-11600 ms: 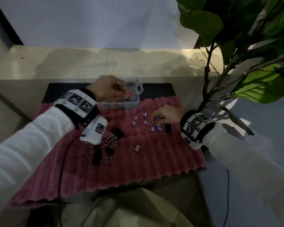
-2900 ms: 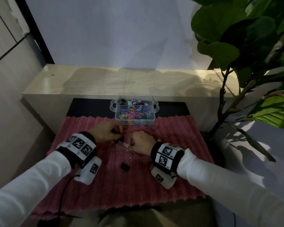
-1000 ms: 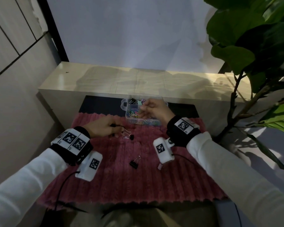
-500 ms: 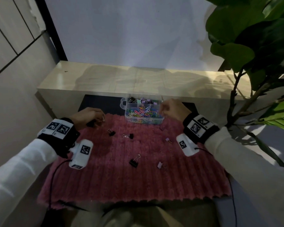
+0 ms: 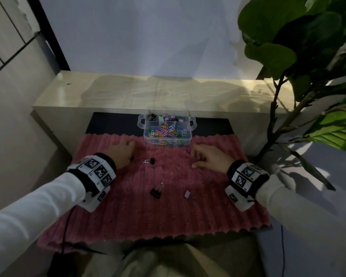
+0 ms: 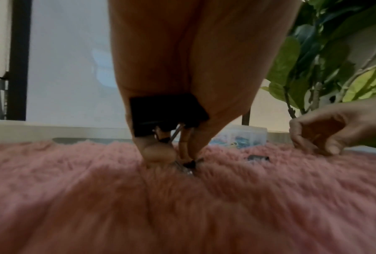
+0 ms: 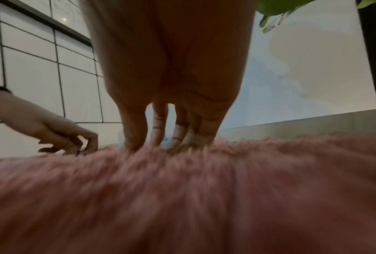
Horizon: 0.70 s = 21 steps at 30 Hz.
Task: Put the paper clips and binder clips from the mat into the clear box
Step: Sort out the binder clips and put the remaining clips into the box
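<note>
The clear box, full of coloured paper clips and binder clips, stands at the far edge of the pink mat. My left hand rests left of the box. It holds a black binder clip against the palm while its fingertips pinch at another clip on the mat. My right hand is right of the box, its fingertips pressed into the pile; what lies under them is hidden. Loose on the mat are a black clip, a second black clip and a small purple clip.
A pale wooden ledge runs behind the box against a white wall. A large leafy plant stands at the right, its stem close to the mat's right edge. A tiled wall is on the left.
My left hand has moved right onto the small black clip near the box. My right hand has come down from the box's edge to the mat.
</note>
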Motion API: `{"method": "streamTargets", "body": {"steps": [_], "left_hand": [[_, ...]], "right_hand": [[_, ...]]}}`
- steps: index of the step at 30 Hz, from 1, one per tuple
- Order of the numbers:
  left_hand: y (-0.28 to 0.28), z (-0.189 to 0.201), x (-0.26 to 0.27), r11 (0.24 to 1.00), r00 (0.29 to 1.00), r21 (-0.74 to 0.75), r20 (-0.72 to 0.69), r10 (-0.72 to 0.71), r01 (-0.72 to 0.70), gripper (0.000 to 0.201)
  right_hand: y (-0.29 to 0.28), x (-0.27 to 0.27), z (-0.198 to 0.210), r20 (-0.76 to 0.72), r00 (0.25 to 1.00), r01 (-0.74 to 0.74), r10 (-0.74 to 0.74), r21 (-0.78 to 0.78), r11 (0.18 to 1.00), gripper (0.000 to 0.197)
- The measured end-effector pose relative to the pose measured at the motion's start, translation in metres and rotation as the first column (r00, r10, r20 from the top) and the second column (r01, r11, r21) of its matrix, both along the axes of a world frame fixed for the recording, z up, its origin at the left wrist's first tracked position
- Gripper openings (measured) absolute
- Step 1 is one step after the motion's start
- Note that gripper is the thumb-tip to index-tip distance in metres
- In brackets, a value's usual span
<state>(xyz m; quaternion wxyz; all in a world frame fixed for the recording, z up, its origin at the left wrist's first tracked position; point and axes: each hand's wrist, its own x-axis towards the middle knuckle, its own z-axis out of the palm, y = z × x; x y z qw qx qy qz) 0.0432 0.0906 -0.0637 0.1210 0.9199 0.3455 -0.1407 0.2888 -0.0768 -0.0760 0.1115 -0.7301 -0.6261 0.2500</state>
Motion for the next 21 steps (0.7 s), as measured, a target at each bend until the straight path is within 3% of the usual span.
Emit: {"method": "streamTargets", "body": {"steps": [3,8,12,14,16,21], "left_hand": [[-0.003,0.0,-0.001,0.999,0.999,-0.037,-0.035,0.037,-0.038,0.042],[-0.002,0.008,-0.001,0.996,0.999,-0.079,0.008,0.034,-0.034,0.04],[0.008,0.02,-0.001,0.995,0.997,-0.102,0.074,0.018,-0.01,0.036],[0.009,0.028,0.005,0.99,0.991,-0.14,0.132,0.006,0.012,0.025],[0.005,0.034,0.012,0.983,0.987,-0.182,0.16,0.01,0.019,0.017],[-0.006,0.035,0.026,0.988,0.993,-0.15,0.117,-0.007,0.025,0.01]], "right_hand": [[-0.002,-0.002,-0.006,0.022,0.998,-0.056,0.056,-0.02,0.998,0.015],[0.007,0.008,0.008,-0.142,0.987,0.064,-0.075,-0.077,0.995,0.009],[0.019,0.009,0.008,0.079,0.995,0.047,-0.055,0.099,0.994,0.019],[0.021,0.006,0.006,0.244,0.97,-0.034,0.021,0.049,0.998,0.031],[0.021,0.001,0.003,0.349,0.934,-0.086,0.074,0.017,0.996,0.027],[0.028,-0.005,0.013,0.346,0.934,-0.128,0.089,0.091,0.988,0.008]]}}
